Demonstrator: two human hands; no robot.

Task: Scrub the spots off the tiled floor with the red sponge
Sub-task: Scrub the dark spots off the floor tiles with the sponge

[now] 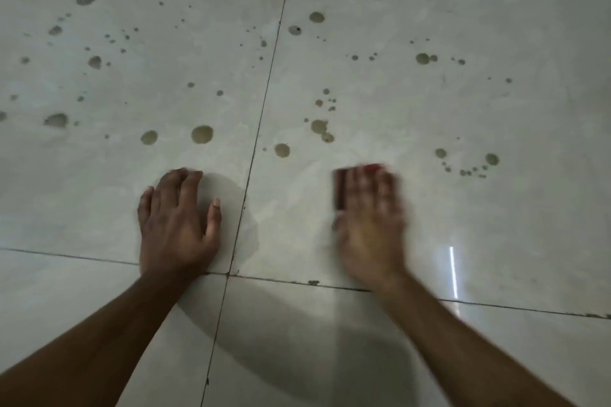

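sponge (344,187) mostly hidden, right hand (368,221) blurred

Open tiled floor (429,241) all around

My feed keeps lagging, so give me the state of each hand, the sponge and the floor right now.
Left hand: flat on the floor, fingers spread, holding nothing.
Right hand: blurred, fingers straight, pressing on the sponge.
Sponge: red, under the right hand's fingers, mostly hidden.
Floor: spots beyond both hands.
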